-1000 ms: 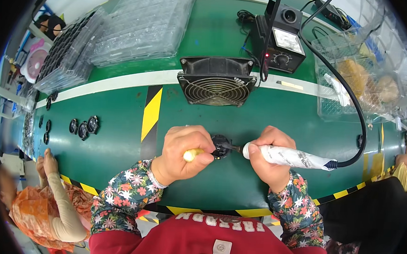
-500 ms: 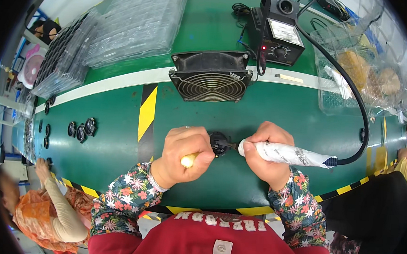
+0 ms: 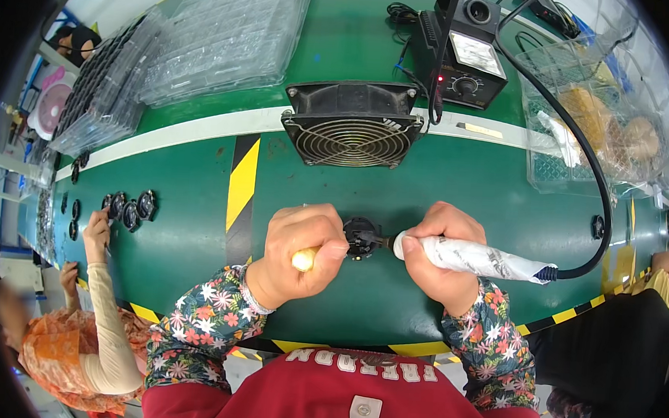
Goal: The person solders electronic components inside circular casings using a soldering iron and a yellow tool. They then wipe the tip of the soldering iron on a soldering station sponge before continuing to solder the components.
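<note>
A soldering iron [image 3: 484, 259], its handle wrapped in white printed film, is gripped in my right hand [image 3: 447, 250]. Its dark tip reaches left to a round black part [image 3: 362, 240] on the green bench, between my two hands. My left hand [image 3: 299, 249] is closed around a yellow-handled tool [image 3: 304, 260]. The rounded end of that handle pokes out of the fist toward me, while its working end is hidden. The knuckles of this hand are beside the black part and cover its left edge.
Beyond my hands stands a black fan [image 3: 353, 126], with a soldering station [image 3: 466, 60] behind it. The iron's black cable [image 3: 594, 160] arcs down on the right, past a clear plastic box [image 3: 576, 147]. Clear trays [image 3: 222, 41] are stacked far left. A co-worker's hand [image 3: 97, 233] touches black parts [image 3: 130, 212].
The co-worker on the left has reached up to the row of black parts, where one more now shows. Both my hands stay nearly in place with the same holds.
</note>
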A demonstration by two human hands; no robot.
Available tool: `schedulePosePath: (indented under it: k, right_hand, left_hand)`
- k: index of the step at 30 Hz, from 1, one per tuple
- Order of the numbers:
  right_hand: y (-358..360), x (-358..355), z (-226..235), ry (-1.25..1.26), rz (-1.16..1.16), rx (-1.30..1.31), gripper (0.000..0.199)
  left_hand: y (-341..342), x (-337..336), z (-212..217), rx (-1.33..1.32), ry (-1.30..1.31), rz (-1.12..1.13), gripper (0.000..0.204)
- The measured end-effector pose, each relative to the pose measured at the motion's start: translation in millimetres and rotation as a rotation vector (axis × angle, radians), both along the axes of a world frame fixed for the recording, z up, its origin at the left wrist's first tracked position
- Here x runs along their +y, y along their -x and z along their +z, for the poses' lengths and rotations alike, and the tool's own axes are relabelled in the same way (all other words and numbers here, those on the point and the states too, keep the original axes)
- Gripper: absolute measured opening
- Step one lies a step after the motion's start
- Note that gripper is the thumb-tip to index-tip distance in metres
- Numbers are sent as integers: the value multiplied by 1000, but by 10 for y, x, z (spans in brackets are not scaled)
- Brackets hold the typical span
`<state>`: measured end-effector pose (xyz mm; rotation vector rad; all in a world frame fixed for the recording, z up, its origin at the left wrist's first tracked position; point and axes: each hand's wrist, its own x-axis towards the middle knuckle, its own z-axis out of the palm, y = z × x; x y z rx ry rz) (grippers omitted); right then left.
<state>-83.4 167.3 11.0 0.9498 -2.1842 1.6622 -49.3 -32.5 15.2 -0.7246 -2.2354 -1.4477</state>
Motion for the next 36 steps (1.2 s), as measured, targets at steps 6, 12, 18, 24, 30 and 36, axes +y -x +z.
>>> schedulePosePath:
  k: [6, 12, 18, 24, 30, 36]
  right_hand:
    - [-6, -12, 25, 6, 26, -8, 14]
    - [12, -12, 16, 4, 70, 62, 15]
    - [3, -26, 18, 8, 53, 62, 15]
    - [6, -13, 37, -14, 59, 75, 15]
    - [-8, 13, 40, 26, 24, 37, 13]
    - [-24, 16, 40, 24, -43, -27, 16]
  left_hand:
    - [-3, 4, -4, -2, -12, 1, 37]
    - [-3, 0, 1, -8, -15, 3, 37]
    - [-1, 4, 6, -4, -8, 6, 37]
    - [-5, 13, 10, 8, 8, -5, 35]
    - [5, 3, 37, 3, 14, 2, 34]
    - [17, 6, 2, -19, -25, 9, 25]
